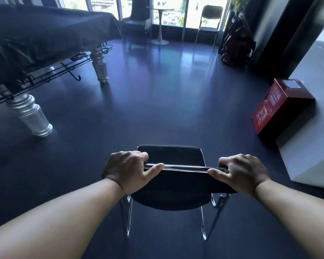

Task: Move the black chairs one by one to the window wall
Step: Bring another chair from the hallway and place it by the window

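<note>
While looking down over the backrest, holding black chair (176, 186) by its top edge with both grips.

Logging containers first: red box (277, 109) sitting on floor (157, 101) at right, touching foot of pale block (316, 128); showing pale patch on top and pale print on side; hiding its contents. Logging dark wheeled bag (236, 40) standing in far right corner, just beside window wall (176, 12), under green foliage (238, 1); too dim for telling what is inside.

Wrapping left grip (128, 171) round left end of backrest's top edge, curling fingers over far side and laying thumb (153, 168) along near side, pointing inward. Wrapping right grip (239, 172) round right end likewise, thumb (216, 172) pointing inward. Clamping both tight on the edge, spreading neither.

Placing chair at mid-floor, well apart from window wall, seat (170, 154) pointing toward it, chrome frame (128, 217) hanging below; not managing to tell whether resting on floor or lifted.

Noting along window wall: second chair with thin metal legs (209, 19), round pedestal table (160, 23), dark armchair (137, 17). Noting at left: large table draped in black cloth (45, 30), standing on silver turned legs (29, 116).
</note>
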Available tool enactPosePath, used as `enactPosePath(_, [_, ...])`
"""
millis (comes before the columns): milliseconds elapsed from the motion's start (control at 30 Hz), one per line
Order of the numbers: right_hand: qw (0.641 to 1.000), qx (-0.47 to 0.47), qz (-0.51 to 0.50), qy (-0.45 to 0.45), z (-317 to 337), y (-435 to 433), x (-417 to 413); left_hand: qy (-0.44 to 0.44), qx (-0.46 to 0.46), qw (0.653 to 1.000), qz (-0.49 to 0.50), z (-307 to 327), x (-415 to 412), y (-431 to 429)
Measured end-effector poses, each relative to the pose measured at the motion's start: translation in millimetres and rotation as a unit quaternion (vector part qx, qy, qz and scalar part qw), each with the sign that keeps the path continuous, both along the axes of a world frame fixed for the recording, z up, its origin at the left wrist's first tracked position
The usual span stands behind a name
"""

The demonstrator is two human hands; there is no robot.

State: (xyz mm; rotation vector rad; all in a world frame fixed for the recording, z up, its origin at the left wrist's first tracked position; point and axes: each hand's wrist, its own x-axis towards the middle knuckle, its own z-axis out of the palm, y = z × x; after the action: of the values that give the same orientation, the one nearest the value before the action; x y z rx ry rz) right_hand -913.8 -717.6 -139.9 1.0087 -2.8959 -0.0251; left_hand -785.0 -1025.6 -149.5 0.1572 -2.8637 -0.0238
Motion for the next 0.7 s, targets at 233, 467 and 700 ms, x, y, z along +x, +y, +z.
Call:
enactPosePath(233, [1.000,-0.018,0.005,-0.012,1,-34,-104,-0.004,0.003,1.000,0.005,3,-105,-32])
enactPosePath(467, [1.000,-0.016,0.007,-0.002,1,-69,-197,0.005,-0.020,1.000,0.012,1,-198,-65])
enactPosePath(700, [1.000,-0.017,0.006,0.005,2,-103,-280,0.028,-0.035,0.999,0.008,-2,-284,-101])
